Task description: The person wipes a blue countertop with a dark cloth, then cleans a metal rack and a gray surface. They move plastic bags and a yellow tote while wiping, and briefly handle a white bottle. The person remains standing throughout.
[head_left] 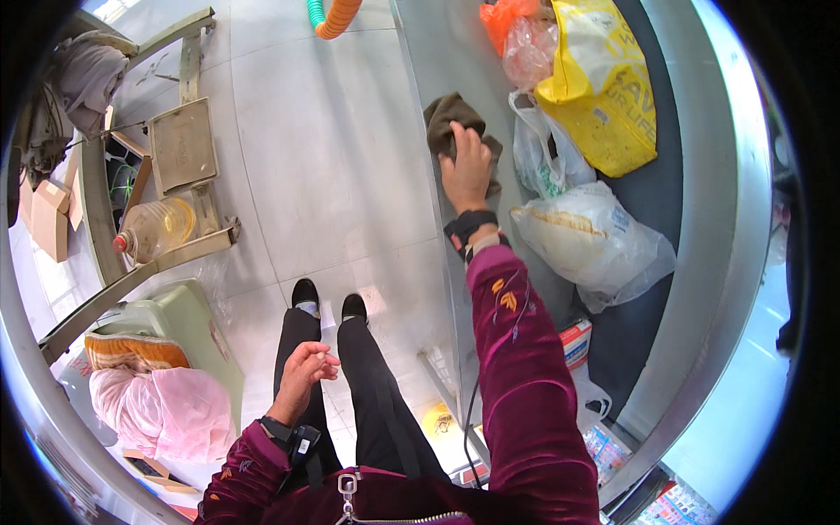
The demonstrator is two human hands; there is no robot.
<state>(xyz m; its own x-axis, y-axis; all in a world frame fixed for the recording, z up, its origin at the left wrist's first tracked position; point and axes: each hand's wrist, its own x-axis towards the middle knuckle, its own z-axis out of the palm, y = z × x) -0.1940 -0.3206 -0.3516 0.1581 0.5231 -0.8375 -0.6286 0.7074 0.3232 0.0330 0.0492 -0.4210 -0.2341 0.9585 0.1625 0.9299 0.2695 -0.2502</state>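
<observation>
My right hand (pixel 467 171) lies on a crumpled dark brown cloth (pixel 448 112), its fingers pressed over the fabric against the grey counter (pixel 437 52). Part of the cloth is hidden beneath the palm. My left hand (pixel 306 374) hangs in front of my legs, away from any surface. Its fingers are loosely bent and apart, with nothing visible in them. Beside the cloth, to the right, sits a white plastic bag (pixel 544 150). A larger clear-white bag (pixel 595 241) with something pale inside lies just nearer to me.
A yellow bag (pixel 604 96) and a red-orange plastic bag (pixel 507 19) stand farther along the counter. To the left, a metal frame (pixel 149 273) holds a big clear bottle (pixel 157 229). Pink cloth (pixel 162 411) rests by a pale green bin (pixel 210 337). An orange hose (pixel 337 19) is on the floor.
</observation>
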